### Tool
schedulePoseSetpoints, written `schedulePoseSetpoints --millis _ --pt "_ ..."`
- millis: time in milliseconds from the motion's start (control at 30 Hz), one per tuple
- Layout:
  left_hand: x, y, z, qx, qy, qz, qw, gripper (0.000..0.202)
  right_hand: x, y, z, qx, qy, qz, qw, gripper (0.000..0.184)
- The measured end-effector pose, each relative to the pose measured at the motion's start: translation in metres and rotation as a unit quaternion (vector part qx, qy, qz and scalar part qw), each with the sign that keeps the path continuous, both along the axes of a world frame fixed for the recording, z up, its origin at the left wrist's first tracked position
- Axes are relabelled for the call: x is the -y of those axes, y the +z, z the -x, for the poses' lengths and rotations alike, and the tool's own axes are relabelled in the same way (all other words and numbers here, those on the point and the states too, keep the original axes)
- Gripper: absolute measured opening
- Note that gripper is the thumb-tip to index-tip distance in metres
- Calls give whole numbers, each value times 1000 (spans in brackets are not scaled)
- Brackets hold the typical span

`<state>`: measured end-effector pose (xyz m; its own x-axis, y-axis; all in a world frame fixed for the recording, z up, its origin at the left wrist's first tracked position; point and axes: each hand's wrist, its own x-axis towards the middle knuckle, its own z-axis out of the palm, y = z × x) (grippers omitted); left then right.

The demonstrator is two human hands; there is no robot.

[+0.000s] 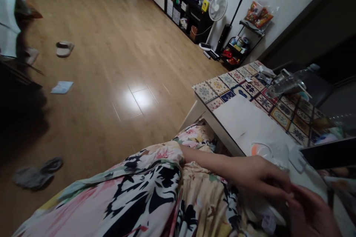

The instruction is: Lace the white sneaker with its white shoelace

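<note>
At the lower right, my left hand point(260, 174) reaches across from a floral sleeve point(155, 155), its thumb and fingers pinched together. My right hand point(313, 211) meets it at the fingertips, also with closed fingers. A tiny pale spot shows where the fingertips meet, too small to name. Just below the hands is a small translucent pale plastic piece point(268, 224), blurred at the edge of the lap. Close beyond my left hand, a clear plastic wrapping with an orange patch point(261, 150) lies on a white sheet point(244, 118) on the table.
The table has a patterned tile-look cover point(250, 89); a clear plastic bottle point(292, 81) lies on it. On the wooden floor are a slipper point(64, 49), a light blue packet point(62, 87) and grey cloth point(33, 177). A white fan point(218, 7) and a small cart point(239, 48) stand by the wall.
</note>
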<state>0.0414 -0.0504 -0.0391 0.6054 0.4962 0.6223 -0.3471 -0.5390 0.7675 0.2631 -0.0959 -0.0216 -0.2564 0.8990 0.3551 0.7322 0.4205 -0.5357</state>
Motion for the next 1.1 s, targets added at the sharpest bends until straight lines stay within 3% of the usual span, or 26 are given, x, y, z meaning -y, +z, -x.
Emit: schedulePoseSetpoints --millis 100,167,333,467,767,867,967,1067,1100 --pt "8 4 1 -14 24 43 999 8 7 13 7 87 29 -80 993 39" --pt "14 6 0 -25 33 64 997 13 14 26 11 112 45 -83 989 35" --pt "20 5 -5 -7 -50 15 999 14 24 52 11 123 126 51 983 20" --pt "16 4 -11 16 -50 -22 998 10 18 51 6 66 128 129 981 21" --pt "13 9 -3 -5 -41 19 999 3 16 43 7 52 96 160 981 22" --pt "15 10 0 3 -41 45 998 3 21 35 4 51 65 118 990 20" --pt "16 10 2 19 -32 123 992 4 23 24 5 26 21 10 999 18" --pt "15 11 3 56 -59 251 964 13 17 16 15 48 65 -129 988 9" --pt "15 12 3 69 -74 293 951 20 14 15 19 68 83 -187 977 14"
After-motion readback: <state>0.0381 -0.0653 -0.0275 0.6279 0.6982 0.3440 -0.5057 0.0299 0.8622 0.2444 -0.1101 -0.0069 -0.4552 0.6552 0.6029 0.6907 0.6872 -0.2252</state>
